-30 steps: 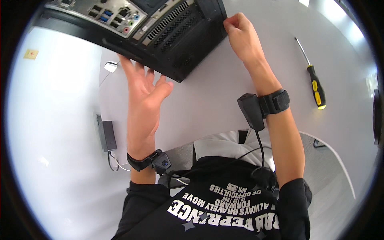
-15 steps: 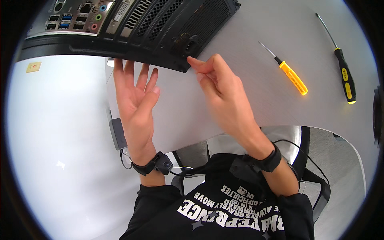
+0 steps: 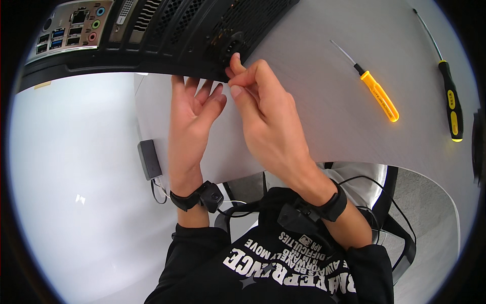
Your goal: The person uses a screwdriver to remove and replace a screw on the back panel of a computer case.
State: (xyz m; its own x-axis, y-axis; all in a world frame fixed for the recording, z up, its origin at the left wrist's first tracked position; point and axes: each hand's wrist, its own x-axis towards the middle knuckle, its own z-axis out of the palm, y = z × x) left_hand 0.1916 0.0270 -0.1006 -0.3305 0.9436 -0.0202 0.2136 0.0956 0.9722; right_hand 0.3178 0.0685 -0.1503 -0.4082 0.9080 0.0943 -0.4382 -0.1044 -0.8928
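Observation:
A black desktop computer case (image 3: 136,62) stands at the upper left, its back panel with ports and vents facing me. My left hand (image 3: 190,114) reaches up to its near bottom edge with fingers stretched out; the fingertips disappear behind that edge. Beside it, my right hand (image 3: 263,104) is at the case's near right corner, just below the power socket (image 3: 234,44). Its thumb and index finger are pinched together there. Whatever lies between them, if anything, is too small to make out.
To the right on the grey table (image 3: 324,116) lie a yellow-handled screwdriver (image 3: 379,96) and a longer black-and-yellow screwdriver (image 3: 450,101). A black power adapter (image 3: 149,159) with a cable sits left of my left forearm. A chair (image 3: 400,228) stands behind me.
My left hand has slid right along the case's edge, closer to my right hand. My right hand has shifted slightly left, still pinched at the corner. The case sits a little further left in view.

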